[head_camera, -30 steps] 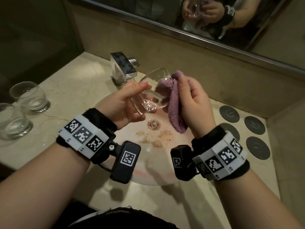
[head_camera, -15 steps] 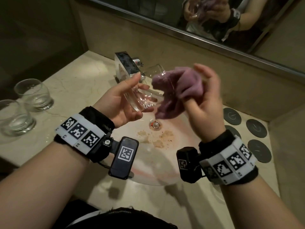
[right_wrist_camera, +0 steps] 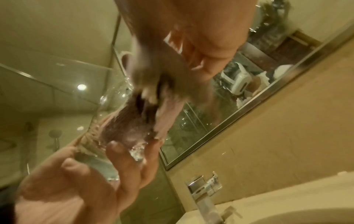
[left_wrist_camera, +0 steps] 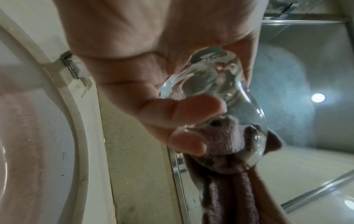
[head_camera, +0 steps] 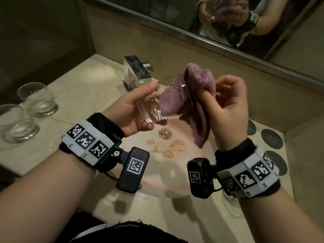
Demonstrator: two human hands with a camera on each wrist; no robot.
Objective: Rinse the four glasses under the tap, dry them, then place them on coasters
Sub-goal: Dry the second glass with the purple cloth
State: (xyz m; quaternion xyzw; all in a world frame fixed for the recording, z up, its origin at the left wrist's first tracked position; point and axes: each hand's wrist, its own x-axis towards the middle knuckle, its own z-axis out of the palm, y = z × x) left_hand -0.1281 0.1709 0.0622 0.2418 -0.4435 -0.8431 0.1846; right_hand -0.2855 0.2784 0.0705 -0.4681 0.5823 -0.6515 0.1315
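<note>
My left hand grips a clear tumbler on its side above the sink basin, fingers curled round its thick base. A purple cloth is stuffed into the tumbler's mouth and drapes down outside it. My right hand pinches the cloth, with fingers pushed into it at the rim. In the right wrist view the cloth fills the glass, blurred. Two more tumblers stand on the counter at the left. Dark round coasters lie on the counter at the right.
A chrome tap stands behind the basin, just left of the held glass. A mirror runs along the back wall. The basin floor has brown stains near the drain. A glass base shows under my right wrist.
The right hand has pushed the cloth from the glass's outer side into its mouth. The left hand has tilted the glass so its mouth faces the right hand.
</note>
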